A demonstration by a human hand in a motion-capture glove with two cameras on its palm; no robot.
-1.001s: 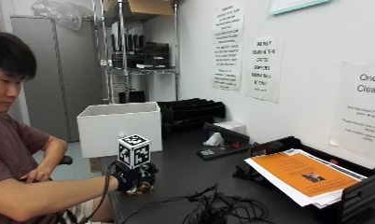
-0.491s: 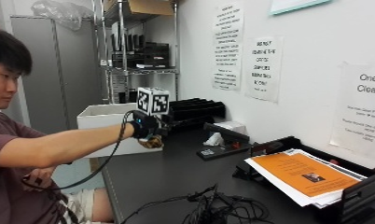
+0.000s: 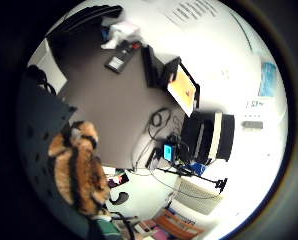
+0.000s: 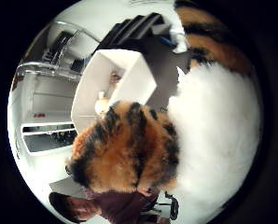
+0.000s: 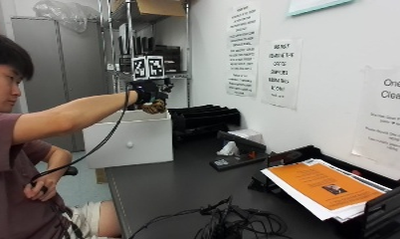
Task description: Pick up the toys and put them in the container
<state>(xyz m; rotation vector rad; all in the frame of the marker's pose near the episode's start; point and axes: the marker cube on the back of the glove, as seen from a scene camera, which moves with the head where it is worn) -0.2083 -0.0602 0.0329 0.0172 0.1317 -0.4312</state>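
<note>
So we've got the hand point(image 5: 149, 94) stretched out at arm's length, high over the bin point(image 5: 128, 139), fingers curled round the tiger point(image 5: 155, 106). The toy hangs under the palm, striped orange-and-black fur just showing below the glove in the outside view.

Why that high: our guess is the bin's wall needs clearing, and coming in from above lets the toy drop straight in rather than catching the rim. The bin sits at the far end of the table point(image 5: 173, 184), near the shelving, so the arm has to reach fully forward.

Thumb-side palm view confirms the line-up: the tiger point(image 4: 129, 144) fills most of it, pressed close to the palm, and past its fur we see the bin's open top point(image 4: 113, 88) with what look like a couple of small items already inside. Can't tell what those are.

Little-finger view shows the tiger point(image 3: 79, 167) off to one side, with the table point(image 3: 114, 100) far below, so we're well above the surface, not resting on anything.

We judge the carry as nearly over: toy held, roughly over the opening. Whether it's centred over the opening or nearer the front wall, we can't tell. Risk: releasing too early bounces it off the rim. Bare hand sits down by the lap, idle.
</note>
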